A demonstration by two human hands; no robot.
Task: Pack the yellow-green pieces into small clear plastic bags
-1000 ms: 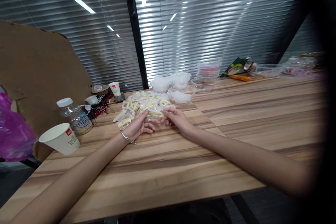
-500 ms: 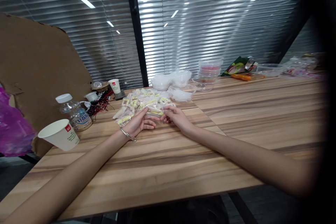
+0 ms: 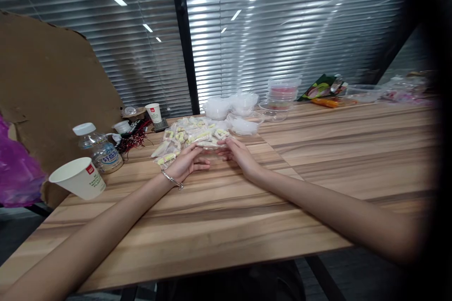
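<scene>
A pile of small clear plastic packets (image 3: 189, 131) with yellow and whitish contents lies in the middle of the table. At the pile's near edge, one clear packet (image 3: 211, 144) is pinched between my two hands. My left hand (image 3: 185, 162), with a silver bracelet at the wrist, grips its left end between thumb and forefinger, the other fingers loosely curled. On the packet's right end are the closed fingers of my right hand (image 3: 240, 154). What exactly is inside the packet is too blurred to tell.
Clear plastic bowls (image 3: 243, 126) and stacked round tubs (image 3: 282, 91) stand behind the pile. To the left are a paper cup (image 3: 79, 181), a plastic bottle (image 3: 106, 155), red-and-black wires (image 3: 136, 137) and a second cup (image 3: 153, 113). An orange tool (image 3: 324, 102) lies far right.
The held packet has tilted, so its yellow contents show less and its edge faces me. My right fingers have shifted slightly on its end. Both arms stay nearly in place.
</scene>
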